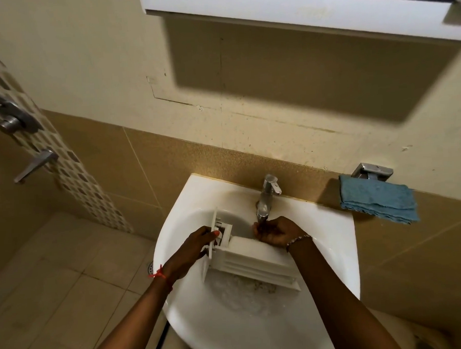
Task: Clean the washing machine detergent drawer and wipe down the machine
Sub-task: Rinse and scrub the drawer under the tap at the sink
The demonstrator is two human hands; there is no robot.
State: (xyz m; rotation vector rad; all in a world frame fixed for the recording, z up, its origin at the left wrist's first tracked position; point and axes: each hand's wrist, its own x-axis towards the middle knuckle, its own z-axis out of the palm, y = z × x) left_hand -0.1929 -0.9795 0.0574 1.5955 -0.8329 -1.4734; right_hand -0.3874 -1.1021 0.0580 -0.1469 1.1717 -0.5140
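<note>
drawer [255, 261] lies across sink [232, 334] basin, front panel at 10 o'clock | left grip [198, 242] reaches in from 7 o'clock, clasping drawer's front end | right grip [275, 232] from 5 o'clock, fingers curled narrow under tap [268, 196] at 12, cannot tell if holding anything

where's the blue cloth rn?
Head view, right side: the blue cloth is draped on a metal holder on the wall, just past the right rim of the sink and to the right of the tap.
</note>
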